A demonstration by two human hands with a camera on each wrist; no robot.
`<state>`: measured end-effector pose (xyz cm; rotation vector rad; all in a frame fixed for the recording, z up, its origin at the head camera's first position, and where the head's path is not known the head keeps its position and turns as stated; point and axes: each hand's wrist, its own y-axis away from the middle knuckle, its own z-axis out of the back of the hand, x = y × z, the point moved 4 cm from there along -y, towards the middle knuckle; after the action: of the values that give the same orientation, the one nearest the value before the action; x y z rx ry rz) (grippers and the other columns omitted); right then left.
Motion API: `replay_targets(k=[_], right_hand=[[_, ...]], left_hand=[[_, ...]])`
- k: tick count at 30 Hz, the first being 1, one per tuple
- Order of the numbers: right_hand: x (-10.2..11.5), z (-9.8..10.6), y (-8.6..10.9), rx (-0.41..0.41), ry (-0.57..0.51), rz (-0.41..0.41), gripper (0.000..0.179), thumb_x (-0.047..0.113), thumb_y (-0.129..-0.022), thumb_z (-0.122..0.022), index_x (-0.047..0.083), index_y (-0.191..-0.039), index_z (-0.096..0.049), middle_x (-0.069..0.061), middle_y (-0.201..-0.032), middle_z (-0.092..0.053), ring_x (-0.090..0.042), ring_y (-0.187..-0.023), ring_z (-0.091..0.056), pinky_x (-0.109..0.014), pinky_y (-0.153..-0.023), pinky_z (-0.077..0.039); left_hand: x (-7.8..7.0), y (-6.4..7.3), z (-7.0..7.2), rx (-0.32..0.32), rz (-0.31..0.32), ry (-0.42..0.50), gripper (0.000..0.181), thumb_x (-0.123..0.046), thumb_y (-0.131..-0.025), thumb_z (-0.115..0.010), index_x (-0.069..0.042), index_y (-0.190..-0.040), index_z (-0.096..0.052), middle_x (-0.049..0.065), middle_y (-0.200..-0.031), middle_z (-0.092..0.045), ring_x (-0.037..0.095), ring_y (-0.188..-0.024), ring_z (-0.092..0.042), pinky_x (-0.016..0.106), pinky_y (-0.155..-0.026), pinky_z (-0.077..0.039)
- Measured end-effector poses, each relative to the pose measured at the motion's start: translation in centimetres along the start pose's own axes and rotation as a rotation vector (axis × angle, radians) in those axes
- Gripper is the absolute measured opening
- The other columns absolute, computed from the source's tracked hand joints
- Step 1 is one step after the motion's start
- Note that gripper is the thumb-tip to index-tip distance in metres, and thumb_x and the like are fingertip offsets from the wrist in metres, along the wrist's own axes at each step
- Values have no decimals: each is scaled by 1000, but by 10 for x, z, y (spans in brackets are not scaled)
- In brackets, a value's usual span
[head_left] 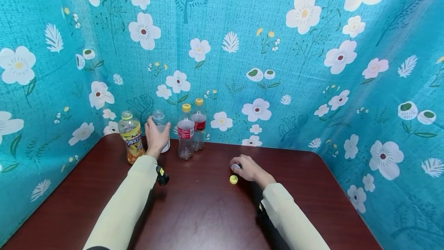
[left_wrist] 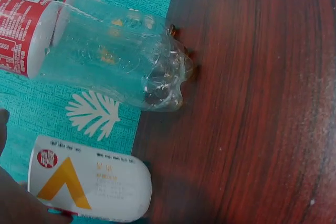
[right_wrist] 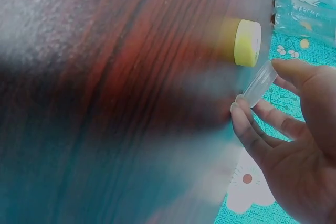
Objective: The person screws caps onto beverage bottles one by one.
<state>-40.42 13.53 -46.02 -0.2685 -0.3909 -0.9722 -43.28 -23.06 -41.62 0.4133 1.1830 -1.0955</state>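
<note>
My left hand (head_left: 157,137) is at the back left of the table, thumb and fingers around a clear bottle (head_left: 158,115) with no cap on its mouth. In the left wrist view, that bottle's white label (left_wrist: 107,182) carries an orange chevron; only a bit of the hand shows at the lower left corner. Over the table's right half, my right hand (head_left: 249,168) pinches a translucent whitish cap (right_wrist: 260,84) between thumb and fingertips, tilted close over the wood. Just in front of it lies a yellow cap (head_left: 234,179) on the table.
Left of the held bottle stands an uncapped bottle with a yellow label (head_left: 133,136). To its right are two clear bottles with red labels and yellow caps, the nearer one (head_left: 185,131) overlapping the farther one (head_left: 199,120). A flowered blue curtain (head_left: 222,68) borders the dark wooden table (head_left: 197,211).
</note>
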Motion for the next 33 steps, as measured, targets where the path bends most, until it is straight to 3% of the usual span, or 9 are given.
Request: replay_targets(k=[8,16,24,33], right_hand=[[-6,0,3,3,-21,-79,29,11,-90,-78,8,-118,-70,-8,-109,-64,-24,-100,-58,-42,-86,-55],[-9,3,4,8,-59,-50,26,10,-91,-77,7,-116,-69,-8,-104,-66,-21,-92,-60,-41,-82,-55],[-10,14,10,13,-82,-14,29,12,-92,-77,5,-120,-69,-5,-101,-67,-18,-88,-62,-36,-77,-56],[1,36,14,-8,-100,42,33,16,-95,-74,7,-126,-67,-8,-106,-70,-20,-93,-69,-36,-77,-59]], left_hand=[[-2,5,4,17,-35,-22,80,-34,-100,-64,-4,-160,-21,28,-155,-32,46,-145,-33,60,-116,-31],[-8,19,14,76,-64,-47,79,-35,-100,-64,-7,-161,-22,26,-154,-36,44,-145,-33,61,-116,-29],[-13,35,22,151,-151,-51,77,-37,-99,-67,-2,-157,-29,27,-148,-43,44,-139,-41,61,-113,-34],[-11,51,26,212,-209,-91,79,-38,-98,-69,-2,-156,-31,27,-144,-46,44,-135,-45,64,-109,-38]])
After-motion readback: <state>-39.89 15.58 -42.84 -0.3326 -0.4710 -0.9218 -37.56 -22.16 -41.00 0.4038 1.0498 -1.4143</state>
